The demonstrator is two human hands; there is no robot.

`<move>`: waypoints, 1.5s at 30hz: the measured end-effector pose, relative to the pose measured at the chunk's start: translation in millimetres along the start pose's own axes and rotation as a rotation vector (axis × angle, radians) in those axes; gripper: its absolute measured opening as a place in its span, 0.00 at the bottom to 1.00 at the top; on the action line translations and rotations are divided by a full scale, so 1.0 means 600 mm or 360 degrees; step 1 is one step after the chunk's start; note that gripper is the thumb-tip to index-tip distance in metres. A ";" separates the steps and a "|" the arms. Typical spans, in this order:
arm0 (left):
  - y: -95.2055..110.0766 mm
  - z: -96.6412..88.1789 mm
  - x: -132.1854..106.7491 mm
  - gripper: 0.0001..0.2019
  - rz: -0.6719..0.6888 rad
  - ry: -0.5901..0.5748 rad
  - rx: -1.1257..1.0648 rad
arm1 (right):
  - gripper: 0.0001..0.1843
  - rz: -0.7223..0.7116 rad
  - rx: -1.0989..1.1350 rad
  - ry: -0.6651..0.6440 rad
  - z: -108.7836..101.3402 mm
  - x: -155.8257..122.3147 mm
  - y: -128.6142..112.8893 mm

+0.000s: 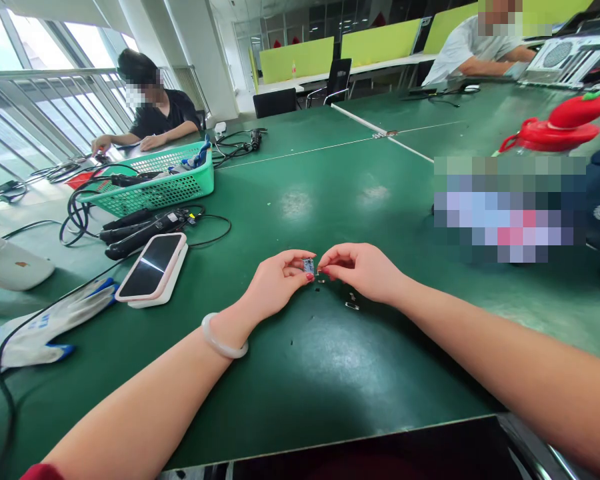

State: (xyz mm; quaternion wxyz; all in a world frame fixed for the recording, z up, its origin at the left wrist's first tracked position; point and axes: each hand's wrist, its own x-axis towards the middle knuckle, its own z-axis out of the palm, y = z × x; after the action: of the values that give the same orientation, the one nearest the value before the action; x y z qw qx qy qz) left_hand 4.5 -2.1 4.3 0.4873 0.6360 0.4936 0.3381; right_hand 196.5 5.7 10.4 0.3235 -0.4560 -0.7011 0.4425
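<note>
Between the thumb and fingers of my left hand [276, 283] is a small blue circuit board [309, 265], held just above the green table. My right hand [363, 270] is closed in a pinch close to the board's right edge. A tiny coppery piece shows at its fingertips, too small to name. Below the hands lie several small loose parts, among them a little metal-edged rectangular piece [352, 306] and a small dark bit [317, 290].
On the left are a phone [153, 267] on a white box, work gloves [55, 320], black handheld tools [145, 233] with cables, and a green basket [165, 190]. A red-lidded bottle [545, 137] stands right. Two people sit across the table, one by an open computer case [570, 60].
</note>
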 end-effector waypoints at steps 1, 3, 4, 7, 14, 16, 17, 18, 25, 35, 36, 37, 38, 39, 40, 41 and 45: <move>0.003 0.001 -0.002 0.19 0.0008 0.0017 0.0051 | 0.06 0.0016 0.0067 0.0019 0.001 0.000 0.000; 0.009 0.001 -0.005 0.19 0.0048 0.0044 0.0181 | 0.06 0.0043 0.0170 0.0076 0.005 0.001 0.000; 0.011 0.002 -0.007 0.18 0.0077 0.0055 0.0251 | 0.06 0.0059 0.0211 0.0104 0.006 0.002 0.000; 0.016 0.002 -0.012 0.18 0.0162 0.0083 0.0441 | 0.07 0.0100 0.0281 0.0151 0.010 0.001 0.000; 0.021 0.002 -0.015 0.17 0.0311 0.0089 0.0692 | 0.08 0.0077 0.0276 0.0165 0.015 -0.002 0.001; 0.023 0.002 -0.014 0.18 0.0348 0.0096 0.0772 | 0.08 0.0055 0.0232 0.0182 0.017 -0.003 0.001; 0.024 0.002 -0.014 0.18 0.0361 0.0101 0.0804 | 0.08 0.0041 0.0206 0.0186 0.017 -0.004 0.001; 0.024 0.003 -0.014 0.19 0.0370 0.0104 0.0827 | 0.08 0.0029 0.0183 0.0184 0.018 -0.005 0.001; 0.021 0.002 -0.016 0.24 0.0437 0.0064 0.0818 | 0.10 -0.0042 0.0095 0.0159 0.021 -0.009 0.000; 0.017 -0.003 -0.014 0.20 0.0436 -0.0001 0.0724 | 0.09 -0.0237 -0.0657 0.0064 0.008 -0.009 -0.002; 0.016 -0.005 -0.012 0.19 0.0407 0.0015 0.0752 | 0.07 -0.0273 -0.0791 0.0043 0.006 -0.008 0.001; 0.014 -0.006 -0.010 0.17 0.0377 0.0036 0.0785 | 0.05 -0.0305 -0.0904 0.0020 0.004 -0.007 0.005; 0.013 -0.006 -0.009 0.15 0.0347 0.0054 0.0814 | 0.04 -0.0327 -0.0986 -0.0011 0.003 -0.005 0.008; 0.011 -0.007 -0.007 0.14 0.0322 0.0070 0.0832 | 0.03 -0.0340 -0.1046 -0.0040 0.003 -0.004 0.010; 0.009 -0.007 -0.005 0.14 0.0302 0.0082 0.0836 | 0.04 -0.0346 -0.1091 -0.0070 0.003 -0.003 0.012; 0.008 -0.008 -0.004 0.13 0.0287 0.0088 0.0830 | 0.04 -0.0349 -0.1129 -0.0096 0.004 -0.002 0.014; 0.002 -0.008 -0.001 0.13 0.0250 0.0068 0.0752 | 0.08 -0.0378 -0.1260 -0.0138 0.009 0.003 0.017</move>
State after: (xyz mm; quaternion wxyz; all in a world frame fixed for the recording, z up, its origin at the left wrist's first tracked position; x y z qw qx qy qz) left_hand 0.5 -1.5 6.9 0.2869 0.7613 0.5183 0.2636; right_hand 195.1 7.3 -1.0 0.1419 -0.4421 -0.8779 0.1171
